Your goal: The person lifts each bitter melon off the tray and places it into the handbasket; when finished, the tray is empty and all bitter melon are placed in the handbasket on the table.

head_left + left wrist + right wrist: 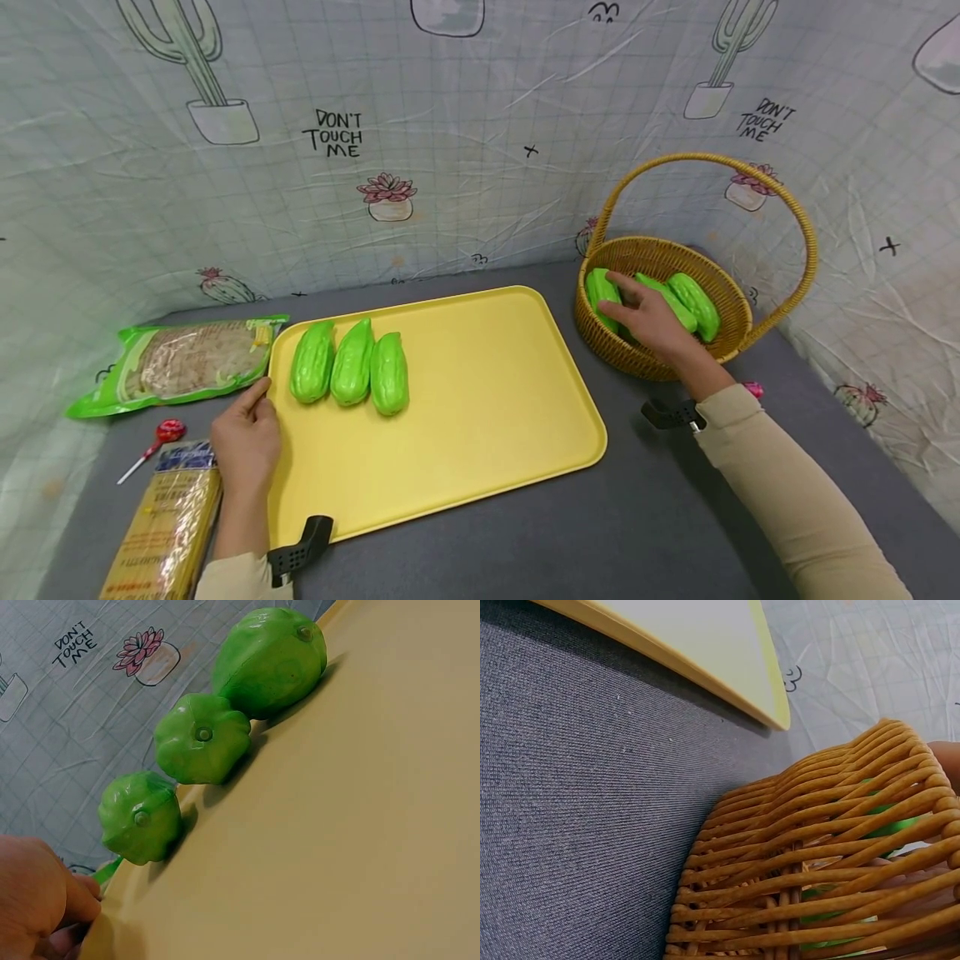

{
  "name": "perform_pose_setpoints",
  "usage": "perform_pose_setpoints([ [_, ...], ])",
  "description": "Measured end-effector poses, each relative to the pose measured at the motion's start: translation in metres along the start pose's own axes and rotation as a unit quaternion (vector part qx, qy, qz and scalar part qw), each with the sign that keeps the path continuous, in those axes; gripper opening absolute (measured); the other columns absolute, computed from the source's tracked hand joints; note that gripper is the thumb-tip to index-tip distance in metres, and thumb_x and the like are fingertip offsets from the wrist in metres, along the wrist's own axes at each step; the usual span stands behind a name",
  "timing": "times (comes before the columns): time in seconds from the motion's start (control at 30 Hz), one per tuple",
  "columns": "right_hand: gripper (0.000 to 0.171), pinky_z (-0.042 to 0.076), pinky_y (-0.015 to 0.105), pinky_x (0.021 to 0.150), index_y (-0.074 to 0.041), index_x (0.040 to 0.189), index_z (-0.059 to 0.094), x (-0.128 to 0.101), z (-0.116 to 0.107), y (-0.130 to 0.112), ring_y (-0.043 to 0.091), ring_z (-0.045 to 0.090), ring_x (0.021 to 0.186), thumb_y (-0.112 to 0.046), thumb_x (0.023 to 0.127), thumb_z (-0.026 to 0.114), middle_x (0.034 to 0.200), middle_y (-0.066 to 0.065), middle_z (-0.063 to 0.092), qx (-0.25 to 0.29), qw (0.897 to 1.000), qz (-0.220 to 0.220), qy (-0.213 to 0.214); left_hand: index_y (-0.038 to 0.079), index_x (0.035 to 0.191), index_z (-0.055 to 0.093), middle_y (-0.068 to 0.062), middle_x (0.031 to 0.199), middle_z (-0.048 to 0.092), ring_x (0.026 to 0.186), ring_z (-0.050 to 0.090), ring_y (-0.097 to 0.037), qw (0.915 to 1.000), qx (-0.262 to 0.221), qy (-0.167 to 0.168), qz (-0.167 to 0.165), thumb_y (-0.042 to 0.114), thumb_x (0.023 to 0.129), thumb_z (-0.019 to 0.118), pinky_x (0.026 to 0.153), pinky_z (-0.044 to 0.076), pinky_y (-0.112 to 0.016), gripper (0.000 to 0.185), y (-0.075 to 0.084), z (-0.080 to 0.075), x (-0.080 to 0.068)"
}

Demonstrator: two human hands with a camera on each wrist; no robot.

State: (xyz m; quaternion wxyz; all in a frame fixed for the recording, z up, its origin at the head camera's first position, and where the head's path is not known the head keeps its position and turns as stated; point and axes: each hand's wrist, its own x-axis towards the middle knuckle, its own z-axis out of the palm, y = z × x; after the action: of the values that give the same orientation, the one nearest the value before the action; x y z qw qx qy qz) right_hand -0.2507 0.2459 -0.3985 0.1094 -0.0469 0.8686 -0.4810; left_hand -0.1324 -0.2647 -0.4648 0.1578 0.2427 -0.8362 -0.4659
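The right hand point(651, 321) reaches into the wicker basket point(738, 321) at the right of the head view, well above the frame's middle line. Its fingers lie spread and fairly straight over the green gourds in the basket point(693, 300), the fingertips touching the leftmost one point(600, 292) near the basket's left wall. Whether the thumb curls under a gourd is hard to tell from here, since the back of the hand covers that spot. These gourds lie side by side, their long axes running from the lower right toward the upper left of the frame, narrow ends pointing up and left. In the right wrist view only slivers of green show through the woven wall point(817, 877).

The left hand point(243, 437) sits at the lower left of the head view, resting on the left rim of the yellow tray point(487, 400), fingers loosely bent and the thumb pointing up along the edge. Just to the right of the thumb, three more green gourds point(351, 362) lie in a row on the tray's upper left part, touching each other, long axes nearly vertical in the frame and leaning slightly to the right at the top. The left wrist view shows their blunt ends point(202, 735) facing the camera, with the hand point(37, 900) at the lower left corner by the tray rim.
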Motion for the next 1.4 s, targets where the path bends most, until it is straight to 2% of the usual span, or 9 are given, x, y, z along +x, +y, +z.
perform_pose_setpoints([
  [0.2,0.072,0.025,0.061,0.122,-0.013,0.166,0.016,0.003,0.0,0.001,0.042,0.011,0.158,-0.028,0.106,0.054,0.173,0.014,0.01,-0.013,1.0,-0.004,-0.002,0.005,0.143,0.059,-0.021,0.144,0.059,0.132,0.056,-0.034,1.0,0.001,-0.002,-0.003,0.009,0.105,0.041,0.072,0.032,-0.003,0.043,0.001,-0.001,0.0],
  [0.33,0.072,0.025,0.062,0.121,-0.012,0.166,0.014,0.003,0.0,0.002,0.044,0.011,0.157,-0.025,0.107,0.053,0.173,0.015,0.009,-0.013,1.0,-0.004,-0.004,0.006,0.142,0.061,-0.021,0.141,0.062,0.104,0.063,-0.005,1.0,0.005,0.003,0.002,0.01,0.105,0.042,0.069,0.033,-0.003,0.042,0.001,0.0,0.0],
  [0.43,0.072,0.025,0.062,0.121,-0.013,0.166,0.015,0.001,0.0,0.001,0.044,0.011,0.157,-0.026,0.107,0.054,0.173,0.015,0.009,-0.013,1.0,-0.004,-0.005,0.008,0.142,0.062,-0.021,0.14,0.062,0.088,0.045,0.014,1.0,0.006,0.004,0.002,0.011,0.105,0.042,0.067,0.033,-0.004,0.042,0.0,0.001,0.0],
  [0.57,0.072,0.025,0.061,0.122,-0.012,0.166,0.015,0.0,-0.001,0.0,0.043,0.011,0.157,-0.028,0.107,0.054,0.173,0.015,0.008,-0.014,1.0,-0.004,-0.007,0.007,0.143,0.06,-0.022,0.142,0.061,0.107,0.062,-0.008,1.0,0.0,-0.001,-0.001,0.011,0.105,0.041,0.068,0.033,-0.002,0.042,0.0,0.001,0.001],
  [0.73,0.072,0.024,0.059,0.123,-0.011,0.165,0.016,0.0,-0.001,-0.001,0.042,0.012,0.158,-0.03,0.107,0.054,0.173,0.014,0.009,-0.016,1.0,-0.001,-0.009,0.007,0.144,0.059,-0.022,0.144,0.059,0.127,0.058,-0.031,0.9999,-0.003,-0.008,-0.006,0.011,0.106,0.04,0.07,0.032,-0.002,0.043,0.0,0.0,0.001],
  [1.0,0.07,0.02,0.061,0.124,-0.012,0.166,0.014,-0.003,-0.001,-0.004,0.039,0.007,0.159,-0.026,0.108,0.051,0.173,0.014,0.007,-0.009,1.0,0.003,-0.013,0.008,0.142,0.061,-0.022,0.14,0.062,0.089,0.046,0.011,1.0,0.008,-0.001,0.0,0.012,0.106,0.042,0.066,0.033,-0.007,0.041,0.0,0.0,0.002],
  [1.1,0.07,0.02,0.061,0.124,-0.013,0.166,0.013,-0.004,-0.002,-0.005,0.039,0.007,0.159,-0.025,0.108,0.05,0.173,0.014,0.008,-0.008,1.0,0.002,-0.013,0.008,0.143,0.061,-0.023,0.14,0.062,0.078,0.042,0.015,0.9999,0.009,-0.006,-0.001,0.012,0.106,0.042,0.064,0.033,-0.011,0.041,0.0,-0.001,0.002],
  [1.23,0.069,0.021,0.061,0.123,-0.012,0.166,0.014,-0.006,-0.003,-0.005,0.04,0.009,0.159,-0.027,0.109,0.05,0.173,0.015,0.009,-0.012,1.0,-0.004,-0.012,0.009,0.144,0.06,-0.024,0.14,0.062,0.079,0.054,0.001,0.9998,0.011,-0.012,-0.007,0.014,0.107,0.041,0.063,0.033,-0.013,0.042,-0.001,-0.001,0.002],
  [1.4,0.068,0.023,0.061,0.123,-0.012,0.166,0.016,-0.007,-0.004,-0.005,0.041,0.011,0.158,-0.029,0.109,0.049,0.172,0.016,0.012,-0.016,1.0,-0.006,-0.011,0.009,0.146,0.057,-0.022,0.147,0.056,0.127,0.058,-0.035,0.9995,0.008,-0.023,-0.018,0.016,0.107,0.039,0.07,0.032,-0.006,0.043,-0.003,-0.001,0.004],
])
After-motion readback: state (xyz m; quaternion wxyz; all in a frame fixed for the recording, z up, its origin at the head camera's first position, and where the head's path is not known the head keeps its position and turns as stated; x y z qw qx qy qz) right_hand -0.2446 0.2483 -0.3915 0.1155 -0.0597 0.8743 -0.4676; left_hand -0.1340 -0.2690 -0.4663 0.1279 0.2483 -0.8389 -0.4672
